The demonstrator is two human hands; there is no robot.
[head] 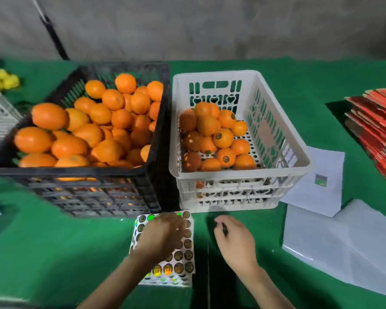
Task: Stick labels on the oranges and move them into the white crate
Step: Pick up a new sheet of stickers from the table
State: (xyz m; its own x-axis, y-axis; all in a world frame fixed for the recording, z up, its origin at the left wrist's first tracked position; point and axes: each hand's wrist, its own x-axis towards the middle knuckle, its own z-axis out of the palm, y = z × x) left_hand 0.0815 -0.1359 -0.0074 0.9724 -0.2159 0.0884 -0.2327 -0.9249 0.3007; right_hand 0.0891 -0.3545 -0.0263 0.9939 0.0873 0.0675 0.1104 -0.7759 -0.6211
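Newbie: left hand is down on the label sheet in front of the crates. Fingers are bent onto it, but it's too blurry to tell if it's got a label. Right hand is just beside the sheet, fingers curled, maybe pinching something small and dark? Can't tell. Tips?

Regular: I'd pin the sheet flat with one hand and lift a label by its edge so it doesn't crease. Then take one of the unlabelled oranges from the black crate, press the label on smooth skin, and set it in the white crate by the labelled oranges piled toward its left side.
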